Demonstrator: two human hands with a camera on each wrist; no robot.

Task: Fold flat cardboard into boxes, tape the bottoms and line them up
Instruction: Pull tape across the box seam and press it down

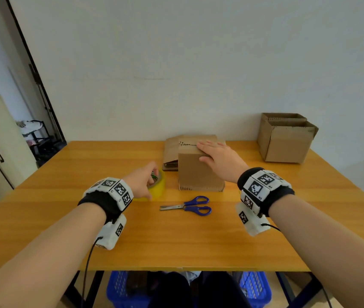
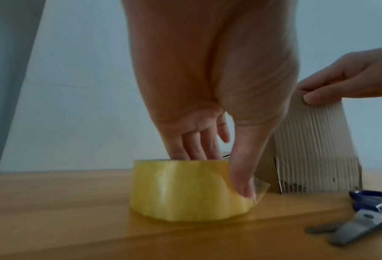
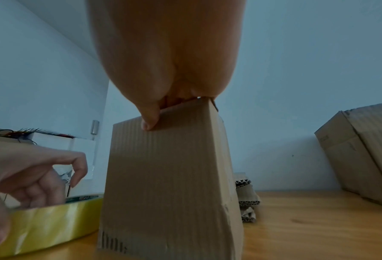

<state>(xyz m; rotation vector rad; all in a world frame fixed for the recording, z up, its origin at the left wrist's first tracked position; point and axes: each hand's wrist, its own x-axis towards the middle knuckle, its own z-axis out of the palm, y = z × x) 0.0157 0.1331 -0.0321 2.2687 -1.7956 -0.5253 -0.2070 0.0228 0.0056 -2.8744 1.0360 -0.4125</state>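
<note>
The near half of the table (image 1: 176, 245) is lying bare in front of the scissors (image 1: 187, 206), giving a hand room to pass. The scissors are sitting between the tape roll (image 1: 157, 187) and the wrists, just before the folded box (image 1: 199, 172). The box is standing mid-table, blocking the way to the flat cardboard stack (image 1: 171, 153) touching it behind. Bare wood is separating this box from the two open boxes (image 1: 286, 138) at the far right corner. The left side of the table beyond the tape is lying open.
</note>
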